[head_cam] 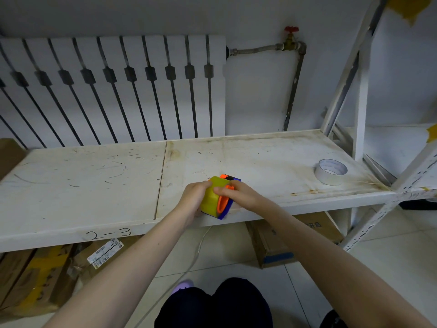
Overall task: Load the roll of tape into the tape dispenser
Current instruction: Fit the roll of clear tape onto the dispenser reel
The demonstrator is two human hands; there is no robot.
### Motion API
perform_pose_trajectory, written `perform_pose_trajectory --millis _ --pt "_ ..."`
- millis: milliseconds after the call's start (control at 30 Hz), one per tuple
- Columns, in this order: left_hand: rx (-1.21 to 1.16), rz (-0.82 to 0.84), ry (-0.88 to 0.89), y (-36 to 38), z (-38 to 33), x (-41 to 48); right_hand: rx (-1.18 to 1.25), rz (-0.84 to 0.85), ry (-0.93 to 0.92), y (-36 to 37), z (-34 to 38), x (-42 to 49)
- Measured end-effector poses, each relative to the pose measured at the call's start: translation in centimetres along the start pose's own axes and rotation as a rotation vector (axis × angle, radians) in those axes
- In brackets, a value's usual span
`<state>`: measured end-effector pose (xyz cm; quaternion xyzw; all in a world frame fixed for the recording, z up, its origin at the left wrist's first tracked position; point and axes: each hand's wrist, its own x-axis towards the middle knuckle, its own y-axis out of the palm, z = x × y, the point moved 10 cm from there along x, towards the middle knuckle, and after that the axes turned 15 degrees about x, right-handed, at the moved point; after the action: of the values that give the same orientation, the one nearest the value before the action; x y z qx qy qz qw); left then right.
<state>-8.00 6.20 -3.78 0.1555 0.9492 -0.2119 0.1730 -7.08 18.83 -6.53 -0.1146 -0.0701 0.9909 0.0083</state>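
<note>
A yellow roll of tape (pixel 211 200) sits in a blue and orange tape dispenser (pixel 224 204) near the front edge of the white shelf (pixel 94 185). My left hand (pixel 192 197) grips the roll's left side. From the right, my right hand (pixel 238 192) holds the dispenser, with a finger lying across the top of the yellow roll. Part of the dispenser is hidden by the hands. A second, white roll of tape (pixel 330 171) lies flat at the shelf's right end, apart from both hands.
A white radiator (pixel 113 88) and a pipe with a red valve (pixel 291 39) stand behind the shelf. A shelf upright (pixel 360 102) rises at the right. Cardboard boxes (pixel 295 240) and a white cable (pixel 189 268) lie on the tiled floor below. My knees show at the bottom.
</note>
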Motion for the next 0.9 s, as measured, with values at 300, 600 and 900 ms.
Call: perform_pose_trajectory --millis 300,600,900 --pt "0.066 0.011 -0.041 -0.2 -0.7 0.2 -0.552 -0.215 -0.328 0.2 3.7 -1.9" --pt "0.158 0.007 -0.096 -0.5 -1.1 0.4 -0.386 -0.205 -0.217 0.6 2.2 -1.1" --pt "0.18 0.055 -0.078 0.1 -1.4 0.2 -0.157 -0.196 -0.186 -0.6 2.2 -1.5"
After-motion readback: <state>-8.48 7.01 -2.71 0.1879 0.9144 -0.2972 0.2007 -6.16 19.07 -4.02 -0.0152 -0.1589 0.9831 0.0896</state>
